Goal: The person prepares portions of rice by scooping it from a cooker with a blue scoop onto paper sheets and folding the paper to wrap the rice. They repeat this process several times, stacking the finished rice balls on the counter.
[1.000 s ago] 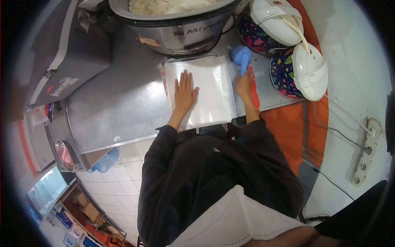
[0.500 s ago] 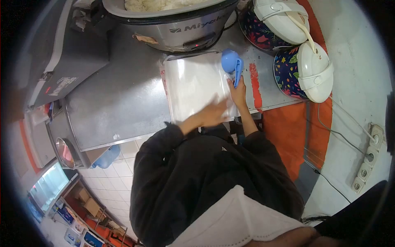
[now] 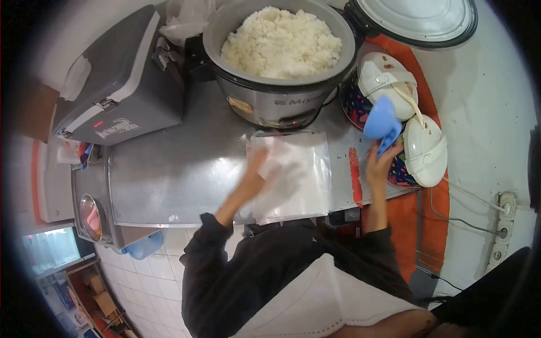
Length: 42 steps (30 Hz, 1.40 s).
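Note:
My right hand (image 3: 381, 164) is closed round the handle of a blue scoop (image 3: 381, 119), raised beside the two patterned containers with white lids (image 3: 426, 155). My left hand (image 3: 252, 176) is over the left part of a stack of white sheets (image 3: 298, 194) on the metal table; its fingers are smeared by motion, so what they touch or hold is unclear. Beyond the sheets stands an open silver rice cooker (image 3: 248, 98), full of white rice (image 3: 282, 44).
A large grey cooler box (image 3: 132, 93) stands on the metal table (image 3: 169, 180) at the left. The cooker's raised lid (image 3: 420, 17) is at the upper right. A power strip (image 3: 504, 225) hangs on the right wall. A metal bowl (image 3: 90, 217) sits at the far left.
The view has shifted, showing more of the cooker and rice. My right hand has moved right with the scoop, away from the sheets. My left hand has moved to the sheets' left side.

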Available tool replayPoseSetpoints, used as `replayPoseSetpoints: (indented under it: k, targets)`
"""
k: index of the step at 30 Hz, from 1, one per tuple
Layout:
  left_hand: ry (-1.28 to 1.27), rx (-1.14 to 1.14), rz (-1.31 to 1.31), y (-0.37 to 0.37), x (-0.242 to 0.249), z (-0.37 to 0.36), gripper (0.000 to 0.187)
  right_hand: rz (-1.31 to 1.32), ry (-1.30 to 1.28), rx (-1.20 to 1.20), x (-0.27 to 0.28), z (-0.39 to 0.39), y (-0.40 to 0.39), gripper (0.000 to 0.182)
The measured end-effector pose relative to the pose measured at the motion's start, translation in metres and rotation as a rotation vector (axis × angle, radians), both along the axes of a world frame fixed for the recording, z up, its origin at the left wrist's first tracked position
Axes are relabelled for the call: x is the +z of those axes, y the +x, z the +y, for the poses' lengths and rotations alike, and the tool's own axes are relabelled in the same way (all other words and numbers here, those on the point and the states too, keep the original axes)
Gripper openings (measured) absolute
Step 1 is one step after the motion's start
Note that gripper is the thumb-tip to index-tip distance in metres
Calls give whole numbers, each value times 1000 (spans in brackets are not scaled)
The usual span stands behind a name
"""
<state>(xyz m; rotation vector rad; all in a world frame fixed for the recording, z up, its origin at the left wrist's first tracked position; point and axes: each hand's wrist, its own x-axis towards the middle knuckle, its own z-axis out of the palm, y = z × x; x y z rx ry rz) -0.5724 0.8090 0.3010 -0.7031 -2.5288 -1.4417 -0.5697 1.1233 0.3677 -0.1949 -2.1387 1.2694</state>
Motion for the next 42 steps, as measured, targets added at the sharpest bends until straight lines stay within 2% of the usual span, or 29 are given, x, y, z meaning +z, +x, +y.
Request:
replayPoseSetpoints:
  k: [1,2,3,5,6,7,8,10,11,13,14,16,17,18,20,21,22,24,25,27,28,30,31,33,38,42]
  targets:
    - [390,81,-52,-35,52,-27,36,45,217,23,20,16,-20,44]
    - [403,322,199,-64,76,-44,34,-53,286,83,75,-3,-31,43]
    - [445,504,244,-94,83,-68,35,-153,355,140,128,-22,-41,42]
    - [538,619,344,-143,109,-90,31,87,934,189,164,-24,-87,41]
    - [551,611,357,-161,116,-97,31,34,978,329,178,-22,-114,44]
    - [381,524,419,-176,122,-102,28,-25,1021,470,189,-22,-139,47]
    - [209,436,477,-191,125,-107,26,-20,1032,459,196,-26,-162,47]
    - [295,361,420,-213,105,-107,21,-224,1222,431,205,-38,-201,50]
    - [380,348,469,-217,99,-105,22,-219,1235,418,208,-47,-217,50]
    - [474,372,465,-222,90,-100,27,-536,1576,188,206,-69,-243,54]
    - [483,367,454,-223,85,-97,27,-551,1582,185,198,-66,-258,54]
    - [628,392,532,-230,85,-92,37,-521,1597,507,196,-87,-274,53]
    - [633,393,522,-232,86,-90,37,-795,1507,523,204,-88,-275,48]
    - [628,421,545,-232,85,-89,41,-813,1499,532,195,-84,-277,48]
    - [626,460,574,-234,83,-90,44,-1015,1120,802,172,-64,-291,43]
    - [641,468,576,-235,81,-90,45,-684,1328,1111,145,-56,-293,42]
    - [657,476,578,-234,80,-88,45,-786,1284,974,154,-94,-267,42]
    - [697,487,567,-233,80,-88,46,-947,1288,954,166,-124,-275,41]
    - [657,473,581,-236,79,-92,46,-932,1306,947,176,-131,-284,41]
    - [604,431,581,-238,77,-94,46,-954,1121,852,181,-133,-295,42]
    - [639,435,576,-240,78,-92,46,-177,1322,1077,151,-94,-339,46]
    - [665,441,555,-236,76,-89,47,-215,1613,550,169,-100,-339,52]
    - [674,442,552,-235,77,-88,47,-210,1607,557,158,-104,-340,52]
    - [667,441,551,-236,79,-89,47,-486,1602,483,131,-115,-334,53]
    - [728,465,550,-237,77,-85,49,-543,1511,601,126,-129,-329,47]
    - [720,494,572,-240,82,-86,50,-691,1474,838,120,-148,-344,45]
